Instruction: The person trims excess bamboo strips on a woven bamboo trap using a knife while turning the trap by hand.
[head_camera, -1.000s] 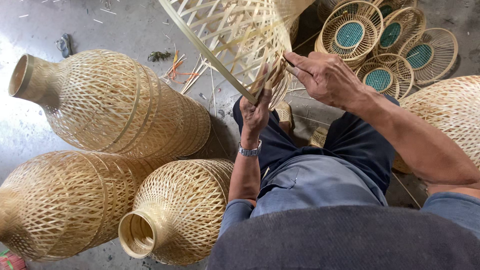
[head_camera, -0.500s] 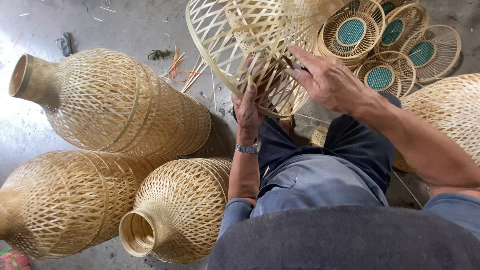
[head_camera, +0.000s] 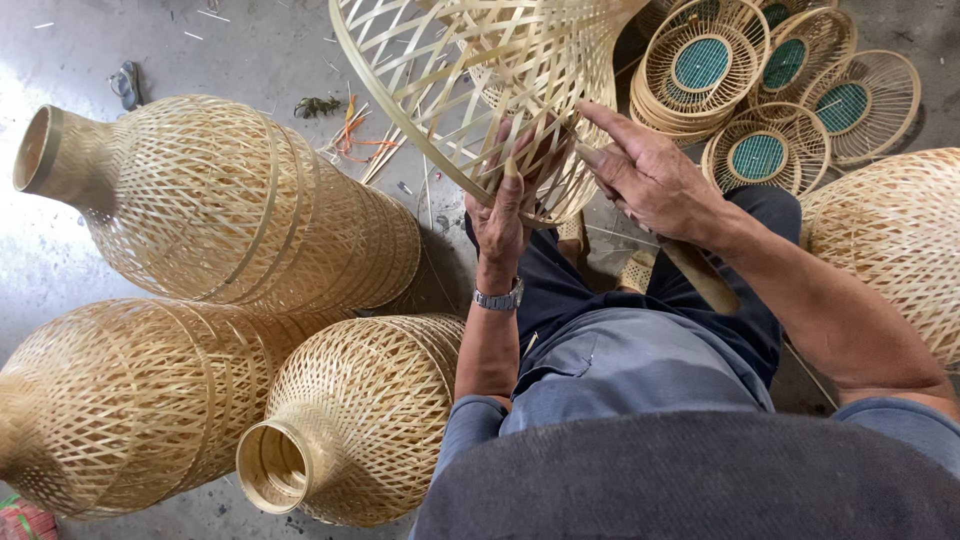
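- You are seated, looking down past your knees at a concrete floor (head_camera: 260, 60), with an open-weave bamboo frame (head_camera: 470, 70) held up in front of you, above your lap and tilted away.
- The bamboo frame flares like a bell: its wide round rim is nearest you, and its long axis runs up and away toward the far edge of the floor, where the narrow end leaves view.
- Your left hand (head_camera: 500, 215) is directly under the rim, fingers reaching up through the lattice and curled around the strips there. It grips the frame, and is the nearer hand.
- Your right hand (head_camera: 650, 180) lies just beside it to the right, fingers spread and fairly straight, tips touching the weave near the rim. It presses rather than clamps.
- The two hands are close together but not touching.
- Three finished bottle-shaped woven lampshades (head_camera: 240, 205) lie on their sides on the floor to your left, necks pointing left and toward you.
- Round woven trays with teal centres (head_camera: 760, 155) are stacked at the far right, and another woven shade (head_camera: 890, 240) sits at the right edge.
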